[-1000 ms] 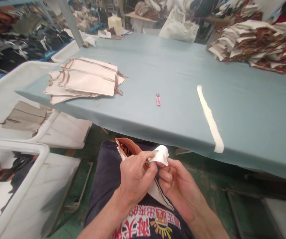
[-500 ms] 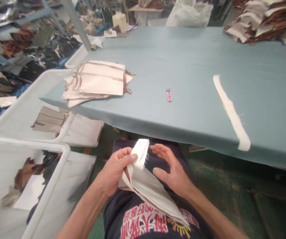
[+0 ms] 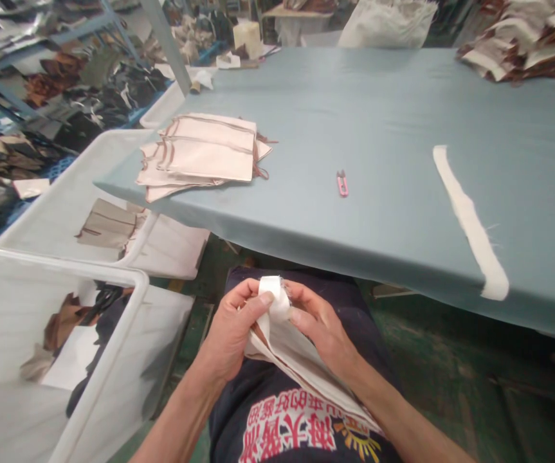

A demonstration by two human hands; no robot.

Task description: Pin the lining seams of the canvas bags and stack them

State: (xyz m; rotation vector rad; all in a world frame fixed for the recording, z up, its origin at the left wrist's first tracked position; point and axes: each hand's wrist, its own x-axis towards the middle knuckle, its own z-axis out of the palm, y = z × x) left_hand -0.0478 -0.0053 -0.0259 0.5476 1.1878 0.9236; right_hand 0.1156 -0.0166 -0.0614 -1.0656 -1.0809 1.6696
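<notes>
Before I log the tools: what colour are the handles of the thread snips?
Pink; the thread snips show best in the head view, on the table.

Wht strip (image 3: 280, 305) partly behind L thumb (image 3: 256, 307)

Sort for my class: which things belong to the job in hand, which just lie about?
Job, likely:
looped white cloth strip between left hand and right hand
cream fabric with brown edge
small pink snips, perhaps

Lying about, seemingly:
bulging white sack
boxy yellowish container

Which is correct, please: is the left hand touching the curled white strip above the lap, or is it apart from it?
Touching. The head view shows the left hand with its thumb lying on the curled white strip.
</notes>
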